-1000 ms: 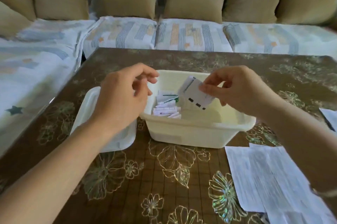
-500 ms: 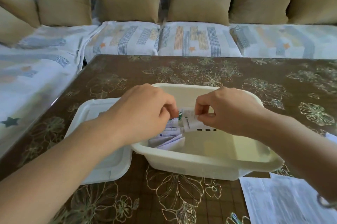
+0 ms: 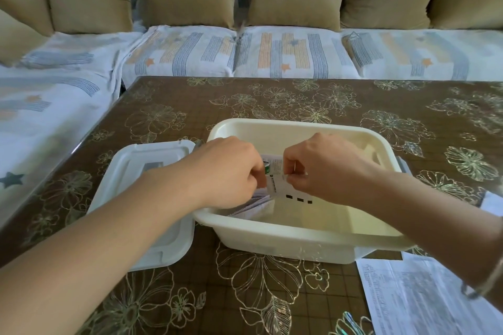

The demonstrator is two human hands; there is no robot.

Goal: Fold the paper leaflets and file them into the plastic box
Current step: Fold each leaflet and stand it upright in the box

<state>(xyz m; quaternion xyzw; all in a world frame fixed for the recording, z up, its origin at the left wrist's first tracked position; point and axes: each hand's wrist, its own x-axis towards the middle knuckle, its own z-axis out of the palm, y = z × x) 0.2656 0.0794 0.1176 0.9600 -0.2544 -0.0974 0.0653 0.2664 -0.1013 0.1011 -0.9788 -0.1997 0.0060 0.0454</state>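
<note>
Upright in the left half of the cream rectangular plastic box (image 3: pixel 272 242), the folded white paper leaflet (image 3: pixel 283 187) runs lengthwise along the brown floral tabletop's (image 3: pixel 272 95) near edge. Black squares mark its lower edge. The right hand (image 3: pixel 326 168) fingers pinch its top. The left hand (image 3: pixel 226 171) curls beside it with its fingertips hidden, so I cannot tell its grip.
</note>
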